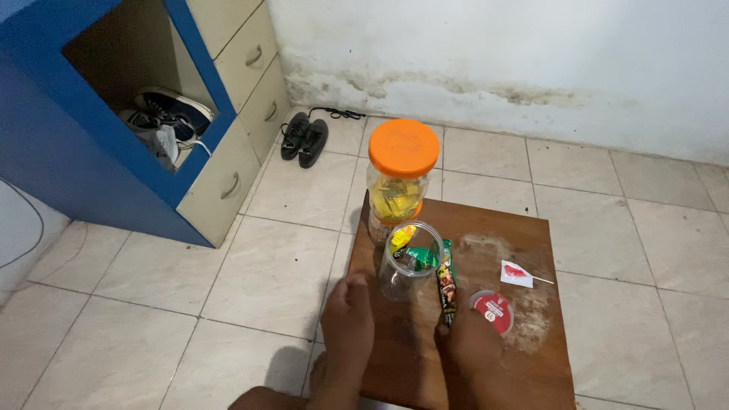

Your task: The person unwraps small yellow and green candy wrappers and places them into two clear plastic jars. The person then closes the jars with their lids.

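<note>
Both hands low on a small wooden table, an open clear jar just ahead of them.

The left hand (348, 313) rests at the table's (547, 380) near-left edge, fingers curled together and holding nothing I can make out; the open jar (410, 262) stands upright just beyond and to its right, nearer this hand. The right hand (471, 342) pinches the near end of a dark sachet (446, 285), whose long axis runs away from the person, its far end beside the jar's right wall. A taller jar with an orange lid (403, 148) stands directly behind. A red lid (492, 310) lies just right of the right hand, a lollipop (518, 274) beyond it.
</note>
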